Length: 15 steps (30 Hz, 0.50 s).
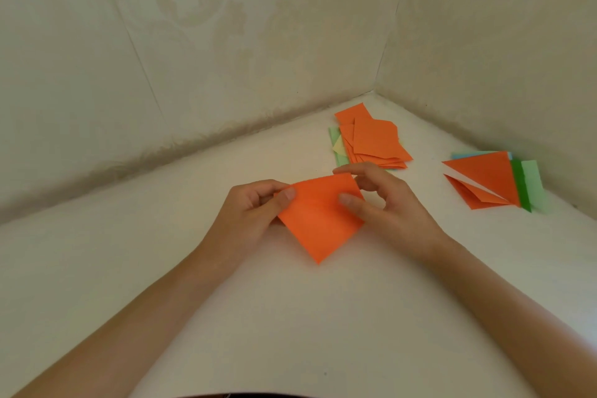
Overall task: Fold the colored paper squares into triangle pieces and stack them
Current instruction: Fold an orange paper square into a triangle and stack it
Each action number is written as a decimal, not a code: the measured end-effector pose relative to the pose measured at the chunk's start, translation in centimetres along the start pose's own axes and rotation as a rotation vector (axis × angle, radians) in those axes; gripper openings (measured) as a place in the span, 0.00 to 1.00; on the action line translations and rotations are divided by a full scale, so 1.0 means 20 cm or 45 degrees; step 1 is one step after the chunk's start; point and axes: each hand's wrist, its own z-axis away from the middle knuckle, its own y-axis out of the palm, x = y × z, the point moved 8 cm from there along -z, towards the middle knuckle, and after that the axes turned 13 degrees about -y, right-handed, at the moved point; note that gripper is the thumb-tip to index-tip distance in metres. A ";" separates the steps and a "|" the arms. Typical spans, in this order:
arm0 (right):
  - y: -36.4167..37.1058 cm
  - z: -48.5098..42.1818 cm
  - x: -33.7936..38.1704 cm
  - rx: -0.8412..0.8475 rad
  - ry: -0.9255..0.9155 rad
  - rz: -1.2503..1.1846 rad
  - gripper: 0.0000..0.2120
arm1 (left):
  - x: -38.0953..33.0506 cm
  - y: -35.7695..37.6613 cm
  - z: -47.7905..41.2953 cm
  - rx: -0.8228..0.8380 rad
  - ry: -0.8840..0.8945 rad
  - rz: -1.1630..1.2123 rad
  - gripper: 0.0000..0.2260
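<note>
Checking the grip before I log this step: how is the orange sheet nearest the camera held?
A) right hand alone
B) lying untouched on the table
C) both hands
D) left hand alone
C: the left hand pinches one corner of the orange sheet and the right hand pinches the opposite corner.

The light is soft and rather dim, with a yellowish tint. Under the left hand [252, 210] and the right hand [387, 203] only faint shadows lie on the white surface [290, 317]. The orange paper [318, 223] they pinch looks sharp; far from the hands, the straight lines bend and the detail softens
</note>
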 end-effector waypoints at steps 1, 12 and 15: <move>0.00 0.00 -0.02 -0.066 0.061 -0.161 0.08 | -0.01 0.01 0.01 0.015 0.008 0.008 0.08; -0.01 0.01 -0.10 -0.407 0.342 -0.558 0.09 | -0.02 0.02 0.01 0.130 0.082 0.020 0.07; -0.06 0.01 -0.10 -0.484 0.321 -0.519 0.09 | 0.00 0.05 0.01 0.375 -0.057 0.185 0.13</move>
